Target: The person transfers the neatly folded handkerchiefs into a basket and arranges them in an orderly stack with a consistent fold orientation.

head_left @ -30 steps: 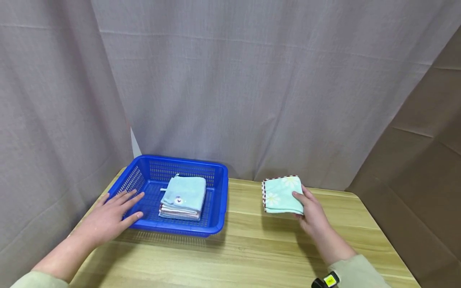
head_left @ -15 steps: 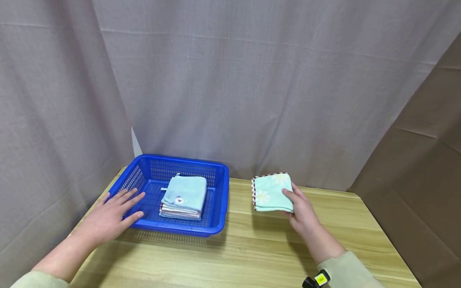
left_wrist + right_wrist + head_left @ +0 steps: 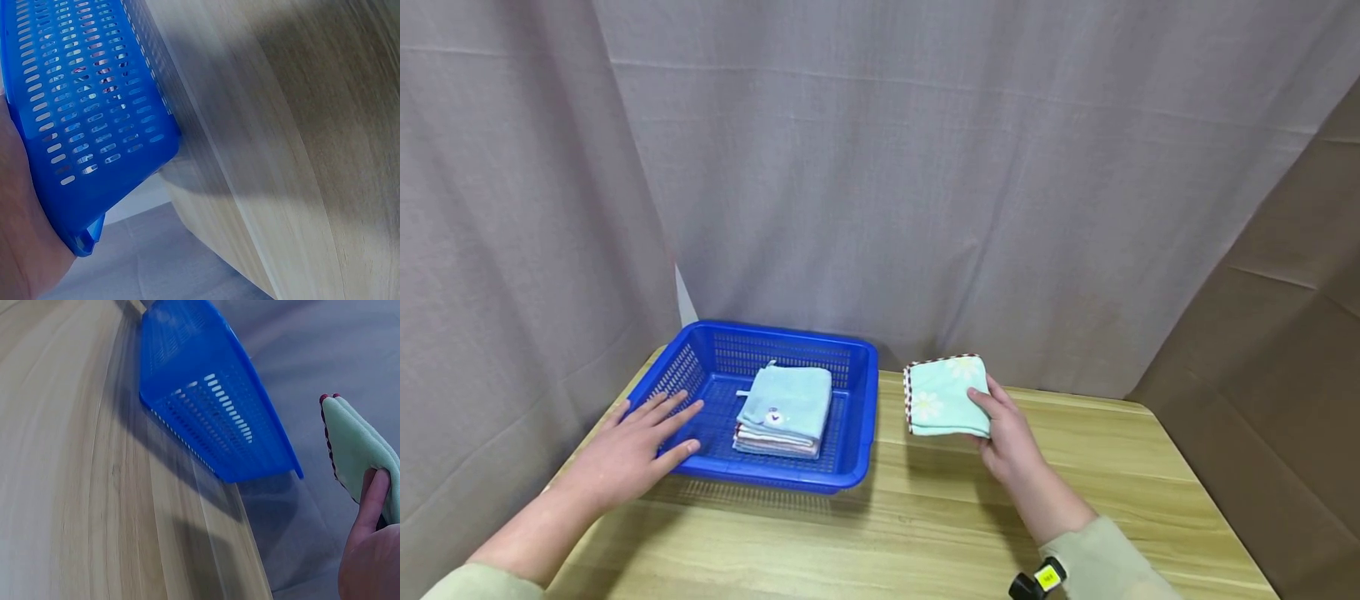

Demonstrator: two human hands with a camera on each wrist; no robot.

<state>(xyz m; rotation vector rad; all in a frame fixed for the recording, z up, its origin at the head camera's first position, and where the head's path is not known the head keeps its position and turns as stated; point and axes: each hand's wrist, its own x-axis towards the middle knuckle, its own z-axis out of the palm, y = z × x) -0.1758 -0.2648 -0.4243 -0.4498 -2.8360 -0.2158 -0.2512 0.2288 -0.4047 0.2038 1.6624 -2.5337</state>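
Note:
In the head view my right hand (image 3: 1011,442) pinches a folded mint-green towel (image 3: 946,397) by its right edge, thumb on top. White daisies and a brown-checked border decorate this towel, and it is held up off the table. To its left stands a blue plastic basket (image 3: 775,477) with slotted walls. A stack of folded towels (image 3: 792,404) lies inside, a light blue one with a small bear face on top. My left hand (image 3: 632,454) rests at the basket's near left corner, fingers spread over the rim. The right wrist view shows the held towel (image 3: 359,437) edge-on, beside the basket.
Under everything is a wooden table (image 3: 895,533). A grey curtain (image 3: 880,183) hangs along its back and left, and a brown panel (image 3: 1262,400) borders the right side. A small black device with a yellow screen (image 3: 1047,577) sits at the right wrist.
My right hand has carried the mint-green towel leftward, closer to the basket. The left hand, the basket and the stack have stayed in place.

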